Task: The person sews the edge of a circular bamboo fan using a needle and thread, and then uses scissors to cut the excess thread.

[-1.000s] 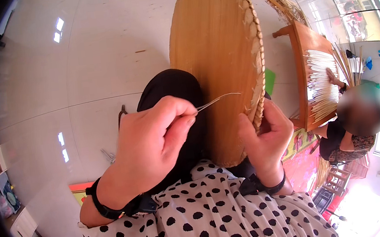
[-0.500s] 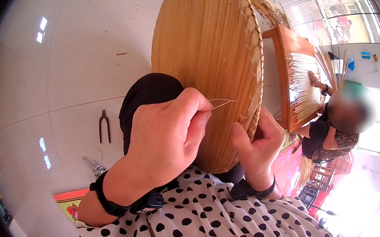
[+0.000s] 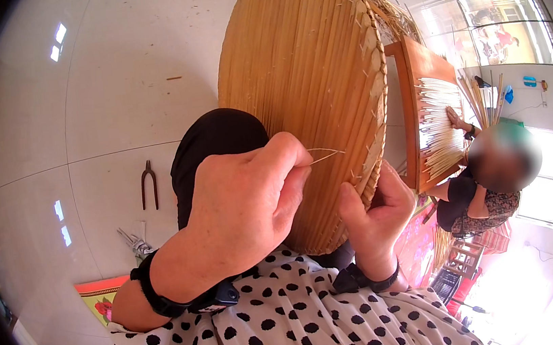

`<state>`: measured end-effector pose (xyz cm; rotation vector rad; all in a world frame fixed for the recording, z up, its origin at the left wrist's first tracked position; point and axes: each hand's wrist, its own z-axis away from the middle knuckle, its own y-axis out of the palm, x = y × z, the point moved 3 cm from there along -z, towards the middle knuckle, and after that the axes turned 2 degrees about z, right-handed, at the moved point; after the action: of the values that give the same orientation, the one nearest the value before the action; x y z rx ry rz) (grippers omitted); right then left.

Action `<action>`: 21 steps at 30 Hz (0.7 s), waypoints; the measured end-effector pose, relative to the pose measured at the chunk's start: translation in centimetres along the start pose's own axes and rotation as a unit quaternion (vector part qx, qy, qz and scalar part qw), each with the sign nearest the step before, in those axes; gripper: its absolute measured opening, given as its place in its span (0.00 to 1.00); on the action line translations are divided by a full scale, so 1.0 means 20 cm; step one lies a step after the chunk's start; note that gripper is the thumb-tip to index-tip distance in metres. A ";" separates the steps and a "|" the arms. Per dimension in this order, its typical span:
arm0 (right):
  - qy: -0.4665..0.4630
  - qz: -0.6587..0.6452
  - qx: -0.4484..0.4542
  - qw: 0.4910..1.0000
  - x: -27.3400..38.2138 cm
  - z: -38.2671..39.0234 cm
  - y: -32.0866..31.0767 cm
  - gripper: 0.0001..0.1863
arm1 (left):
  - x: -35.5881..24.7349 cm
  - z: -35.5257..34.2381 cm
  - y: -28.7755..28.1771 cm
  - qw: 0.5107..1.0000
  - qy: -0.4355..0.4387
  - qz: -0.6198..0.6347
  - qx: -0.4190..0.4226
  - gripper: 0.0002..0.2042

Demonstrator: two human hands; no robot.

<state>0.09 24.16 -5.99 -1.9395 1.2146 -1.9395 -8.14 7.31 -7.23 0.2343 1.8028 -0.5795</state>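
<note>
A large round tray of woven bamboo slats [image 3: 307, 80] stands tilted on my lap, its bound rim toward the right. My left hand [image 3: 246, 206] is in front of it, fingers pinched on a thin bamboo strip [image 3: 326, 154] that points at the rim. My right hand [image 3: 376, 219] grips the tray's lower right rim, thumb on the slats. Both wrists wear black bands.
Pliers [image 3: 148, 184] and a small metal tool [image 3: 136, 243] lie on the pale tiled floor at left. At right another person [image 3: 489, 182] sits working at a wooden frame with pale bamboo strips [image 3: 435, 117]. A red patterned mat [image 3: 103, 296] lies lower left.
My left hand has drawn the thin strip down and nearer to the rim. The tray has shifted and looks larger, and the view has turned so the pliers show.
</note>
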 end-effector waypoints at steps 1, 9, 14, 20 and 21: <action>0.001 -0.001 -0.001 1.000 0.00 0.00 0.00 0.23 | 0.00 0.00 0.00 1.000 0.001 0.002 -0.003 0.04; 0.009 0.002 -0.002 1.000 -0.01 0.00 0.00 0.23 | -0.02 0.00 0.00 1.000 0.007 -0.028 -0.007 0.04; 0.014 0.002 -0.001 1.000 -0.01 0.00 -0.01 0.23 | -0.02 -0.01 0.01 0.999 0.013 -0.032 -0.009 0.05; 0.016 0.005 -0.005 1.000 0.00 0.00 -0.01 0.23 | -0.02 -0.01 0.02 0.999 0.019 -0.032 -0.010 0.05; 0.016 0.003 -0.004 1.000 0.00 0.00 -0.01 0.23 | -0.02 -0.01 0.02 0.999 0.019 -0.032 -0.011 0.05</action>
<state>0.24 24.29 -5.92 -1.9124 1.2368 -1.9731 -8.03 7.76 -6.82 0.1743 1.8587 -0.6042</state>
